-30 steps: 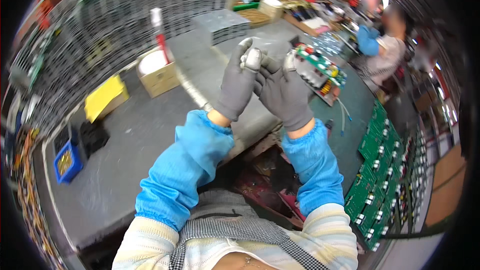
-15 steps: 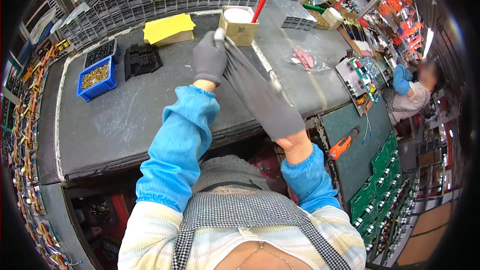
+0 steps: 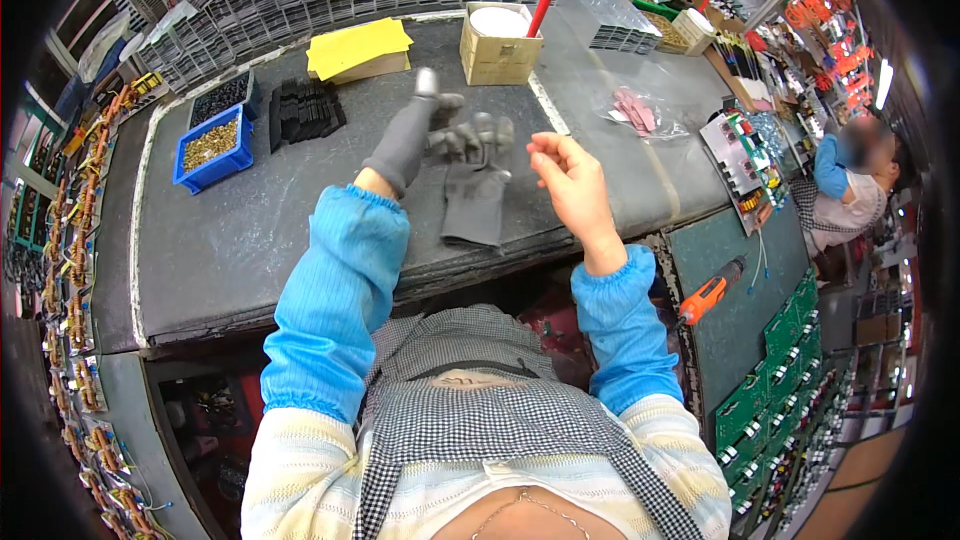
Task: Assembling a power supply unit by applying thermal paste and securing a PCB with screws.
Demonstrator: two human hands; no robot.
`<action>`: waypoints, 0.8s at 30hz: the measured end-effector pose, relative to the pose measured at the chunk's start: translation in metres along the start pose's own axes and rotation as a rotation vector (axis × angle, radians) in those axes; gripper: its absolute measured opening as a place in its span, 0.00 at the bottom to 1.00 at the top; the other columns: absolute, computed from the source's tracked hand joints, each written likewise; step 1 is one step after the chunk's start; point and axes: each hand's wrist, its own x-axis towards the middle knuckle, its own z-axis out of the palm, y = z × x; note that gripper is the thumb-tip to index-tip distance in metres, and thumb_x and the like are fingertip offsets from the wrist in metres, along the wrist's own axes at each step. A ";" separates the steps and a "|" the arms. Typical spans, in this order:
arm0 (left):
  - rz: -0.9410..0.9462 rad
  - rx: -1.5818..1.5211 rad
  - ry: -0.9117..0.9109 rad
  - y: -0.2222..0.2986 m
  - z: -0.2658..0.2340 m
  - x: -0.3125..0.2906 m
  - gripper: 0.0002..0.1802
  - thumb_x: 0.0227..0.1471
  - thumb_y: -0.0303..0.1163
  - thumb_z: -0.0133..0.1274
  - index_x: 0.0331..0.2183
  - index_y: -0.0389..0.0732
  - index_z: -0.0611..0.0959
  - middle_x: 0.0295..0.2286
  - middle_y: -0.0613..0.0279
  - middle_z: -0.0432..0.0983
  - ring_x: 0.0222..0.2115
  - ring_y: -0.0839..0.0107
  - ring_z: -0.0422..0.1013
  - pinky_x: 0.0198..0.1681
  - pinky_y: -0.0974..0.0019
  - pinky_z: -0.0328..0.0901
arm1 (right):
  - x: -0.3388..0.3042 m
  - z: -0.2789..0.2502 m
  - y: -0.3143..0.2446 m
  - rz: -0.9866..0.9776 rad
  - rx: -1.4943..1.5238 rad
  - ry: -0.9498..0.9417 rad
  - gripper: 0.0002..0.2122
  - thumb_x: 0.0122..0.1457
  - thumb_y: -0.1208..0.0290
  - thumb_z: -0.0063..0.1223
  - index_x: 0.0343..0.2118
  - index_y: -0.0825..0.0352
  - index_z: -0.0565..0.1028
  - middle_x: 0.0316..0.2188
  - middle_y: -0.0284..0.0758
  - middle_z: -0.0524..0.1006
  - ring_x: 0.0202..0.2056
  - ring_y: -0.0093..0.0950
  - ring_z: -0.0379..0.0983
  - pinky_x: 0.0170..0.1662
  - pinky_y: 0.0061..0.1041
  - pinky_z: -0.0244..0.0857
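Note:
My left hand (image 3: pixel 408 130) wears a grey work glove with a pale thumb tip. Its thumb stands up, apart from the other fingers, and it looks open. Just beside those fingers, over the dark table mat, is a second grey glove (image 3: pixel 475 195), empty, its cuff toward me. Whether the left fingers still touch it I cannot tell. My right hand (image 3: pixel 578 185) is bare and sits to the right of the empty glove, apart from it. Its fingers are loosely bent with nothing between them. Blue sleeve covers are on both forearms.
A blue bin (image 3: pixel 213 152) of brass-coloured parts, black pieces (image 3: pixel 303 113), yellow sheets (image 3: pixel 360 48) and a cardboard box (image 3: pixel 498 58) line the table's far side. At right are an orange power tool (image 3: pixel 710 292), green circuit boards (image 3: pixel 765 380) and another person (image 3: pixel 845 180).
The grey glove has come off my right hand, leaving it bare. My right hand has moved up, away from the glove. My left thumb and fingers have parted.

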 end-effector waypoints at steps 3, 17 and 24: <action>0.028 -0.355 -0.054 0.013 -0.005 -0.011 0.43 0.62 0.67 0.35 0.50 0.35 0.78 0.37 0.61 0.76 0.36 0.71 0.73 0.40 0.69 0.70 | 0.020 0.006 -0.002 -0.213 -0.080 0.052 0.13 0.60 0.74 0.57 0.48 0.70 0.77 0.37 0.32 0.80 0.35 0.18 0.73 0.40 0.20 0.69; -0.047 -0.414 -0.195 0.019 0.030 -0.048 0.28 0.69 0.47 0.38 0.49 0.30 0.77 0.46 0.48 0.76 0.46 0.61 0.75 0.51 0.61 0.73 | 0.018 0.062 -0.026 -0.450 -0.361 0.243 0.11 0.64 0.64 0.57 0.43 0.65 0.75 0.21 0.37 0.79 0.24 0.31 0.79 0.29 0.30 0.68; -0.073 -0.382 -0.511 0.051 0.035 -0.078 0.32 0.69 0.45 0.37 0.60 0.26 0.64 0.58 0.44 0.66 0.58 0.58 0.67 0.60 0.60 0.67 | 0.020 0.047 -0.040 -0.214 0.148 0.262 0.08 0.64 0.68 0.57 0.32 0.68 0.78 0.20 0.28 0.76 0.23 0.16 0.71 0.27 0.20 0.64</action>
